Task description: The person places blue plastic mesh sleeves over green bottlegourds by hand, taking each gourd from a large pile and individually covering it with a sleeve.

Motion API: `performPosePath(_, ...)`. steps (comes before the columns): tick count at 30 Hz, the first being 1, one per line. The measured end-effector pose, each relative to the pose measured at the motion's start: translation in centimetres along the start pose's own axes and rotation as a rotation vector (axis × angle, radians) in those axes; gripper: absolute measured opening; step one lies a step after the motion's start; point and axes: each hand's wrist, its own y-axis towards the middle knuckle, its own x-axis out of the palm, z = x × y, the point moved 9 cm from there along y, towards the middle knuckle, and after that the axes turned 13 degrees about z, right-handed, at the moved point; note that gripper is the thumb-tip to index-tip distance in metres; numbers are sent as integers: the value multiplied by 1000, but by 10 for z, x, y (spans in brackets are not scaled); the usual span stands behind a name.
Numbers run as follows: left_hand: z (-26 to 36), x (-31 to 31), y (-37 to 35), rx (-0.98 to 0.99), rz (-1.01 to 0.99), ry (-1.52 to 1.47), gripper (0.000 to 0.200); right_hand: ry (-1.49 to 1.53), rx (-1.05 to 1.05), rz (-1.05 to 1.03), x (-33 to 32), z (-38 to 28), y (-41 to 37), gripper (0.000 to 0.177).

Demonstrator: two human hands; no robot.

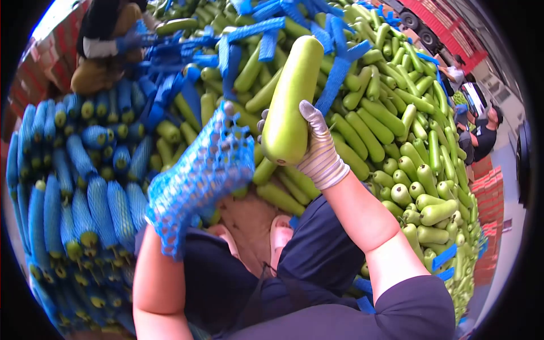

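Note:
My right hand (314, 144), in a striped work glove, is closed around a large pale-green bottle gourd (292, 96) and holds it upright, slightly tilted, before me. My left hand (204, 161) is inside a blue foam net sleeve (184, 181), which covers it from the fingers past the wrist. Through the stretched mesh its fingers look spread, partly hidden. A small gap separates the sleeve from the gourd.
Bare green gourds (368, 127) are heaped ahead and to the right. Gourds in blue nets (99, 207) are stacked at left. Loose blue sleeves (255, 28) lie on the heap. A person (107, 39) works at upper left; other people (484, 133) are at far right, near cartons (488, 190).

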Motion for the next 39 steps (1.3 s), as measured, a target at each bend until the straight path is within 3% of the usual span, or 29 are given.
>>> performPosePath(2, 7, 9, 2, -78, 14, -276, 37, 12, -85, 39, 9, -14, 0, 59)
performPosePath(3, 14, -1, 19, -65, 9, -259, 37, 17, -115, 15, 13, -14, 4, 57)
performPosePath(6, 9, -46, 59, -485, 237, -88, 24, 50, -169, -3, -10, 15, 38, 53)
performPosePath(10, -5, -9, 43, -502, 198, -147, 24, 38, -132, 52, -25, 49, 57, 52)
performPosePath(15, -28, 18, -6, -531, 217, -289, 29, 44, -113, -49, -1, 40, 52, 60)
performPosePath(20, -60, 41, -15, -583, 232, -484, 36, -47, -166, -89, 6, 22, 44, 56)
performPosePath(22, -50, 33, -5, -368, 287, -405, 38, -11, -144, -76, 7, 17, 40, 49)
performPosePath(23, -63, 50, -15, -778, 318, -904, 48, 3, -176, -65, 6, 15, 39, 46)
performPosePath(24, -58, 50, -7, -774, 313, -906, 48, 6, -180, -61, 5, 16, 40, 46)
performPosePath(26, -33, 29, 20, -429, 365, -427, 59, -57, -295, 24, -8, 13, 42, 41)
performPosePath(27, -35, 42, 23, -559, 236, -338, 76, -67, -317, 65, -17, 15, 44, 43)
performPosePath(28, -29, 44, 26, -555, 235, -338, 76, -66, -320, 66, -21, 17, 45, 43)
performPosePath(30, -20, 35, 26, -498, 328, -110, 74, 153, -102, 122, -26, 33, 49, 43)
performPosePath(34, -20, 31, 19, -534, 499, -194, 74, 346, 63, 84, -23, 42, 48, 48)
performPosePath(36, -25, 28, 13, -551, 495, -209, 72, 326, 49, 73, -20, 46, 47, 50)
performPosePath(39, -40, 31, 1, -597, 324, -340, 69, 145, -96, 94, -22, 41, 45, 52)
